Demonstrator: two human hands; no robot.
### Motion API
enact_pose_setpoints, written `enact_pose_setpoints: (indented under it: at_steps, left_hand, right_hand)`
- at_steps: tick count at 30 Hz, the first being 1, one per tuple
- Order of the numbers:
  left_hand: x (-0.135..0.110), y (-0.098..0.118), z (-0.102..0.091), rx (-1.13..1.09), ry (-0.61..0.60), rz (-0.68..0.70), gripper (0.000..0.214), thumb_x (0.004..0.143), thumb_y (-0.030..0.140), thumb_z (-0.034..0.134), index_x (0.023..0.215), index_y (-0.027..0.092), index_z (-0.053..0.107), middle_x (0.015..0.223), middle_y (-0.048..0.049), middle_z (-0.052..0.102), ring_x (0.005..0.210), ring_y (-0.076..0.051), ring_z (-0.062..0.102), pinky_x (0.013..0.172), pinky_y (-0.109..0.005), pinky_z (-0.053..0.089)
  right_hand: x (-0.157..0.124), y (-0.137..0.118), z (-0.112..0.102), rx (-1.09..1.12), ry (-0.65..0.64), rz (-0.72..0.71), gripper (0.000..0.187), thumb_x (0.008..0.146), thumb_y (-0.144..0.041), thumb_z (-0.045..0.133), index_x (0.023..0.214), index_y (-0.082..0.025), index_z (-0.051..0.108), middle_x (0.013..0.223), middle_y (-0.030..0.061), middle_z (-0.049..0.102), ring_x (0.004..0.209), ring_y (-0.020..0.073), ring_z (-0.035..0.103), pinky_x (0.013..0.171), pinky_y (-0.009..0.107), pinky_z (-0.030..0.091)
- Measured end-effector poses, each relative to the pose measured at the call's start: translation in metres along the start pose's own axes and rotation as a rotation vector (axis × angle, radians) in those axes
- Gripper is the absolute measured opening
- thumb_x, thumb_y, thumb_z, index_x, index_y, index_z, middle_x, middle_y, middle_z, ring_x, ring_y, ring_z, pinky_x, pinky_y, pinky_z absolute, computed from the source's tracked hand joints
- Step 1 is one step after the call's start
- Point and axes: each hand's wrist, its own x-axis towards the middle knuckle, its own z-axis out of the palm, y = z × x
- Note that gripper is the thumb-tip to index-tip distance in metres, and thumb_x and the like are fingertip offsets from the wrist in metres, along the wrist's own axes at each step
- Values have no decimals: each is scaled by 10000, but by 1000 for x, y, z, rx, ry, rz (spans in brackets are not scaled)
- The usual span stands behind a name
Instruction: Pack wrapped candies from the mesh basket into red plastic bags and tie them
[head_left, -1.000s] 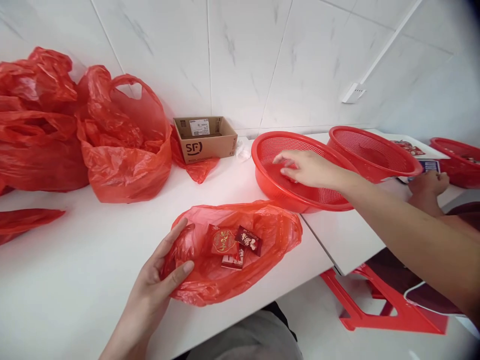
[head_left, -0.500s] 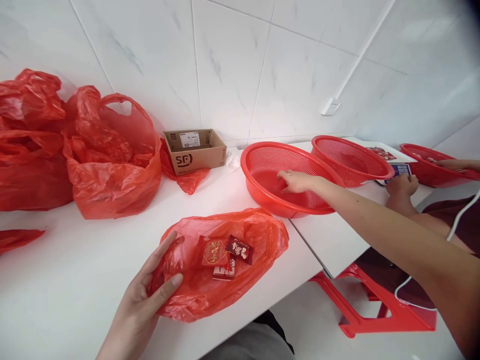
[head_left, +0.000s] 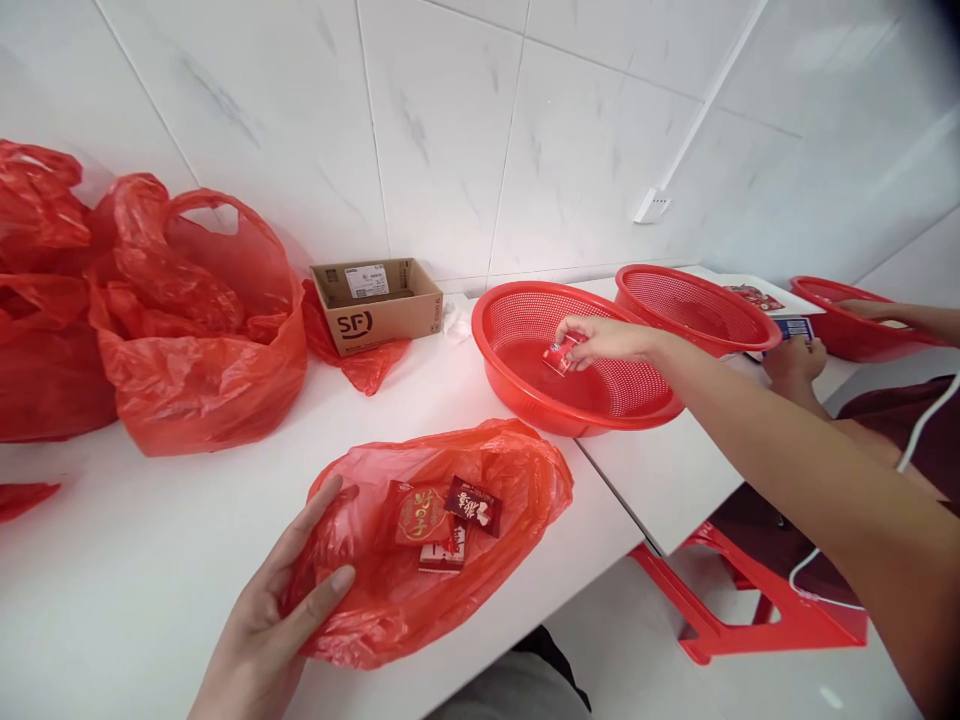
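Observation:
My left hand (head_left: 289,600) grips the near-left rim of a red plastic bag (head_left: 525,540), with the thumb lying inside the mouth. Several small wrapped snacks lie in the bag: a red packet with gold print (head_left: 421,513), a dark maroon packet (head_left: 474,505) and a pale-and-brown packet (head_left: 442,557) partly under them. Over a red perforated basket (head_left: 506,385), my right hand (head_left: 596,340) pinches a small red-and-white snack packet (head_left: 559,358) between thumb and fingers.
Full red plastic bags (head_left: 202,390) stand at the left. An open cardboard box (head_left: 390,325) sits by the wall. Beyond my basket are a second red basket (head_left: 694,310) and a third (head_left: 840,335), where a co-worker's hand (head_left: 862,308) reaches in. A red stool (head_left: 750,610) stands below.
My right hand has come up slightly from the basket's bottom and now shows a red-and-white snack packet in its fingers. The left hand still holds the bag. The view has shifted slightly right.

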Motion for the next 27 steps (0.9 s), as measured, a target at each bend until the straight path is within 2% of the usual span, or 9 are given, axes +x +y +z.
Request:
enact_pose_setpoints:
  at_steps: [4,7,10,12,14,17,21,24,27]
  left_hand:
    - [1,0,0,5,-14,1,757,717,398,781,1411,373,482,1500,20,473,1353,-287,454,927,-215,529]
    - [0,0,0,-2,-21,24,716,734,379,768,1399,360,502,1516,17,450,1368,-284,433,902,-196,532]
    - [-1,1,0,4,-16,59,725,736,366,769,1408,331,498,1528,-8,430,1371,-295,427,913,-222,533]
    - [-1,1,-1,-14,-19,63,726,730,358,776,1403,338,504,1517,-10,449,1347,-293,460,916,-233,535]
    - [-2,1,-1,-52,-24,63,708,726,339,784,1384,349,523,1502,-5,470,1315,-280,499,909,-221,535]
    - [-3,0,-2,-74,-31,56,684,733,326,783,1370,359,534,1489,4,488,1302,-262,514,903,-199,531]
    - [-2,0,-4,-23,-42,74,696,743,337,773,1390,349,517,1495,-7,480,1342,-280,467,980,-253,502]
    - [-1,-1,-5,-14,-43,71,698,752,335,766,1400,343,505,1484,-18,493,1344,-282,466,1030,-284,468]
    - [-1,-1,-5,-4,-40,57,721,747,346,768,1413,337,490,1479,-28,499,1339,-291,471,1048,-309,457]
  right_hand:
    - [-37,-56,14,189,-71,-253,312,817,-230,649,1099,-255,519,1043,12,650,811,145,662,787,315,544]
    - [-65,-96,55,223,-190,-370,329,841,-195,615,1143,-263,508,1071,5,635,841,136,650,792,293,532]
    - [-78,-114,105,112,-350,-428,433,878,-216,583,1281,-313,458,1174,20,619,925,158,644,782,292,522]
    - [-79,-115,131,-45,-337,-427,485,896,-196,547,1340,-347,421,1249,28,599,1012,179,627,806,303,502]
    - [-76,-108,149,-227,-314,-407,394,907,-170,513,1273,-315,492,1239,40,604,1061,203,608,816,314,478]
    - [-72,-90,164,-479,-338,-363,224,880,-213,584,1103,-232,580,1118,77,630,992,244,617,724,315,454]
    - [-72,-68,177,-647,-248,-405,308,817,-207,646,1112,-169,566,1056,118,631,902,256,620,594,280,378]
    - [-68,-65,171,-531,-183,-354,238,828,-135,547,1059,-185,573,956,72,662,806,202,619,581,263,355]
    - [-60,-67,152,-147,-282,-235,145,873,-176,493,994,-201,568,892,25,671,758,157,624,600,245,404]
